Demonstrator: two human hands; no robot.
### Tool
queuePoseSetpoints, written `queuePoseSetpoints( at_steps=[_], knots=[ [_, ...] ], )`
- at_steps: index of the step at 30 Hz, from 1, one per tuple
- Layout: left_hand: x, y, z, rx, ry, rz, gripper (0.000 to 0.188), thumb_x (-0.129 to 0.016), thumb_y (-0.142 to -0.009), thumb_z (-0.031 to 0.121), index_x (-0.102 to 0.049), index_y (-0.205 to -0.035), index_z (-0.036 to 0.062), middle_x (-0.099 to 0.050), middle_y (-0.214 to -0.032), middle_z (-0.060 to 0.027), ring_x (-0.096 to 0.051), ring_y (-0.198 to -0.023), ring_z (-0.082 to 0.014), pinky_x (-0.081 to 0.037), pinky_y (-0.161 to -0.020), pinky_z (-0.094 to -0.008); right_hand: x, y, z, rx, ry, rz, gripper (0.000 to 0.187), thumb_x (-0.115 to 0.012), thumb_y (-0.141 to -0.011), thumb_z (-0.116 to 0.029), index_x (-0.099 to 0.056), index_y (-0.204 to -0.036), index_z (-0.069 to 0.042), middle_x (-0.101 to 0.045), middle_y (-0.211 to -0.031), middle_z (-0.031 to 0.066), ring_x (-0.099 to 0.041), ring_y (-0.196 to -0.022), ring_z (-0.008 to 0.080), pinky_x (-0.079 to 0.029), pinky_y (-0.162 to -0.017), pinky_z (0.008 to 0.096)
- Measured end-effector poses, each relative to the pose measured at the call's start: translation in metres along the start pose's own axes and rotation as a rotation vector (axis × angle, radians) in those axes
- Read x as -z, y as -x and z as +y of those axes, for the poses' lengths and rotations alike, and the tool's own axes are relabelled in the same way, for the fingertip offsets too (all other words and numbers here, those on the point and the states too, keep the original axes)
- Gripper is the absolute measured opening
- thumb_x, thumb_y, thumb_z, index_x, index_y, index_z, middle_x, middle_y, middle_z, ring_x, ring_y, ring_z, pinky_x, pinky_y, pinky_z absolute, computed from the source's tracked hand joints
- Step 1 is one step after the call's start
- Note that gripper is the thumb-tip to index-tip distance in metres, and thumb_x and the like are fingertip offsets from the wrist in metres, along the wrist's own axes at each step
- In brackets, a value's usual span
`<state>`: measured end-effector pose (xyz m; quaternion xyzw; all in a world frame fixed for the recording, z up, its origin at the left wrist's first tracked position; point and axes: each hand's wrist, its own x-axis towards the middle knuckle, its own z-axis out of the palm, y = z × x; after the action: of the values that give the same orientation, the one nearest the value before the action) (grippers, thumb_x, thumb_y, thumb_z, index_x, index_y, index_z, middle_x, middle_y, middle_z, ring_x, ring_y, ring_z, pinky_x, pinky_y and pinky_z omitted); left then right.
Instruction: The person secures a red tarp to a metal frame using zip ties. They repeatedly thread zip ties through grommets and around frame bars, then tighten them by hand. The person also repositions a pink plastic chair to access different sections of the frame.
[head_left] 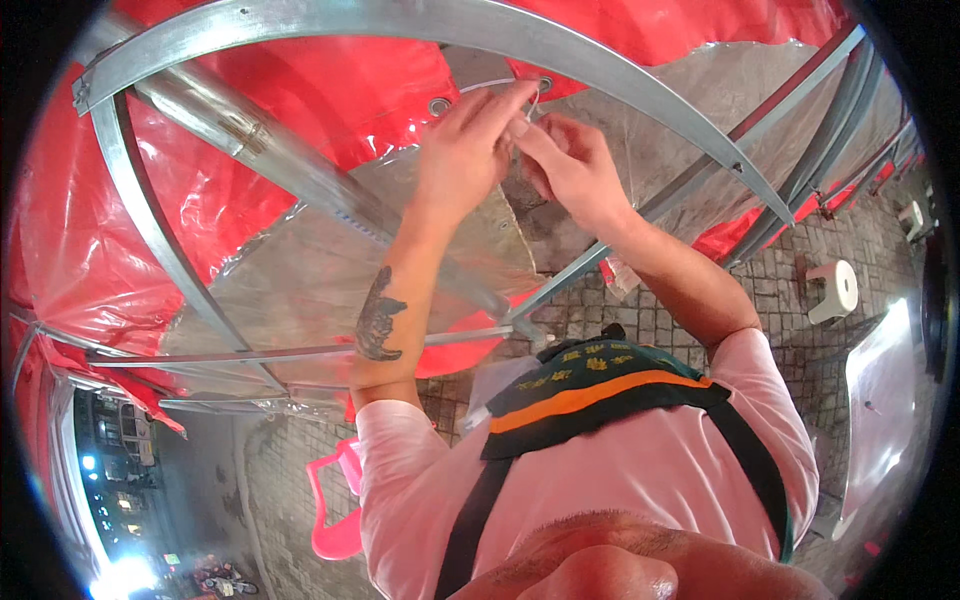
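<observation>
Both arms reach up to the edge of a red tarp [400,95] with clear plastic panels. My left hand [470,140] is closed, its fingertips pinching a thin white cord [533,103] just below a metal eyelet [545,85]. Right beside it, my right hand [572,165] has curled fingers, and its thumb meets the left fingertips at the same cord. The cord's lower end is hidden between the fingers. Another eyelet [439,105] shows in the tarp left of my left hand. A curved grey metal bar [400,22] passes above both hands.
A thick round metal pole [240,135] slants behind my left arm. Thinner frame bars [180,270] cross around me. A pink plastic chair [335,540] stands at lower left, a white stool [835,290] at right. The floor is paved with bricks [560,235].
</observation>
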<state>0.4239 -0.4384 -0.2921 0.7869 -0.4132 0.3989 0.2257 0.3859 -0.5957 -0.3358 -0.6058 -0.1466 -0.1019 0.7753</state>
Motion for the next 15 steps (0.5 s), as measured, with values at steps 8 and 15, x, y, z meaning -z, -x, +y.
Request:
queuePoseSetpoints(
  at_steps=[8,15],
  knots=[
    [0.004,0.012,0.002,-0.231,0.048,-0.042,0.046,-0.072,-0.069,-0.013,-0.077,-0.108,0.0100,-0.070,-0.101,-0.0042,-0.069,-0.091,-0.0242,-0.060,-0.075,-0.0357,0.011,0.018,0.005,-0.240,-0.333,-0.108,0.027,-0.064,-0.101,-0.021,-0.062,-0.081,-0.004,-0.053,-0.065,-0.0027,-0.045,-0.055,0.0067,-0.029,-0.047,0.0283],
    [-0.003,0.007,0.006,-0.356,0.005,0.093,0.043,-0.075,-0.063,-0.003,-0.077,-0.104,0.0090,-0.070,-0.098,-0.0034,-0.069,-0.090,-0.0258,-0.058,-0.070,-0.0350,0.006,0.031,-0.002,0.364,0.317,-0.049,0.015,-0.063,-0.095,-0.009,-0.065,-0.084,0.000,-0.053,-0.060,0.0108,-0.049,-0.050,0.0177,-0.038,-0.048,0.0353]
  ],
)
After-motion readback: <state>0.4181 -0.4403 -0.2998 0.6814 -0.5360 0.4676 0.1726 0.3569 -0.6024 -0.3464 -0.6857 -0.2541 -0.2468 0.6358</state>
